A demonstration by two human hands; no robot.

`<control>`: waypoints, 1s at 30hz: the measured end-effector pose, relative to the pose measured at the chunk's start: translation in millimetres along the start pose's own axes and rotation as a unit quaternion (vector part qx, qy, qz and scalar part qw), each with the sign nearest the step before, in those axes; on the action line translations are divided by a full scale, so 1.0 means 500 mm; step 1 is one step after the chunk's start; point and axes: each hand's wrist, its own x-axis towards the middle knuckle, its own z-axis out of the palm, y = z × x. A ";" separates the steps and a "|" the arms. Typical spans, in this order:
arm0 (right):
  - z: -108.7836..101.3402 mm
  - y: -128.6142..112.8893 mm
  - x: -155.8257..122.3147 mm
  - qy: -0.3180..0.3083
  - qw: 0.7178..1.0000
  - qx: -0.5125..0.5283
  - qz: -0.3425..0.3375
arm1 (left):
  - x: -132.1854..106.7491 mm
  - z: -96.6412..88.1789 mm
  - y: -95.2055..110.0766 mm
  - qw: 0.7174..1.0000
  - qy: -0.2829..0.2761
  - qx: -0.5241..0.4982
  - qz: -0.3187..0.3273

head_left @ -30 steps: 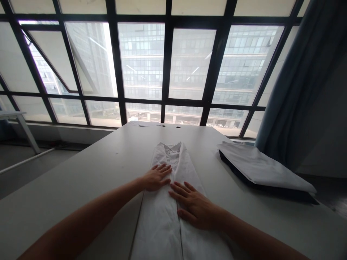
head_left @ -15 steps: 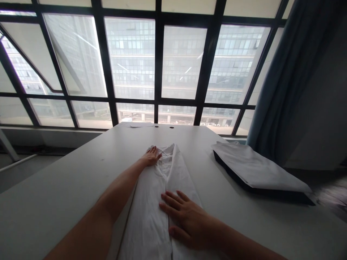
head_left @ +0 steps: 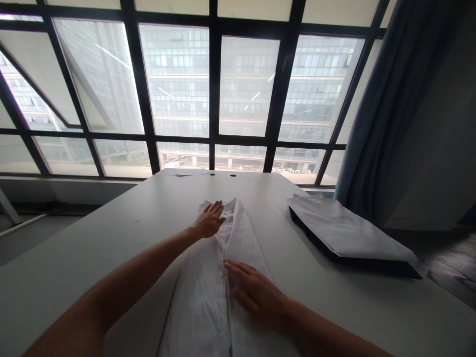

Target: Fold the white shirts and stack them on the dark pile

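Note:
A white garment (head_left: 201,287), folded long and narrow, lies on the white table (head_left: 122,238) in front of me. A fold line runs down its middle, and its far end is gathered and wrinkled. My left hand (head_left: 210,219) is over that far end, fingers stretched out and pointing away from me; whether the palm presses the cloth I cannot tell. Nearer to me, my right hand (head_left: 256,292) rests at the middle fold, fingers extended and pointing left. Nothing is gripped in either hand.
To the right, a stack of folded white cloth (head_left: 345,225) lies over a dark piece (head_left: 357,263). A thin white sheet (head_left: 182,173) is at the table's far edge. Beyond stand black-framed windows (head_left: 211,89) and a blue curtain (head_left: 375,124).
My left hand has shifted slightly toward the garment's middle and looks more raised. The right hand has turned a little, with its fingers closer together. The view has shifted slightly.

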 end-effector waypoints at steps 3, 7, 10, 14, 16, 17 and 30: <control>-0.016 0.049 0.002 0.099 0.993 -0.058 0.034 | -0.110 -0.047 0.085 0.992 -0.001 -0.069 0.108; -0.058 0.109 0.034 0.057 0.992 -0.114 0.019 | -0.224 -0.089 0.161 0.958 -0.057 -0.144 0.243; -0.062 0.146 0.083 -0.031 0.993 -0.118 -0.010 | -0.250 -0.092 0.178 0.943 -0.095 -0.169 0.269; -0.042 0.219 0.166 -0.067 0.991 -0.110 0.028 | -0.244 -0.083 0.171 0.940 -0.135 -0.189 0.248; -0.037 0.267 0.209 -0.059 0.990 -0.115 0.057 | -0.243 -0.083 0.169 0.940 -0.140 -0.192 0.247; -0.038 0.291 0.230 -0.054 0.989 -0.118 0.069 | -0.243 -0.084 0.169 0.939 -0.140 -0.194 0.246; -0.050 0.421 0.384 0.039 0.948 -0.176 0.262 | -0.239 -0.093 0.163 0.933 -0.145 -0.227 0.239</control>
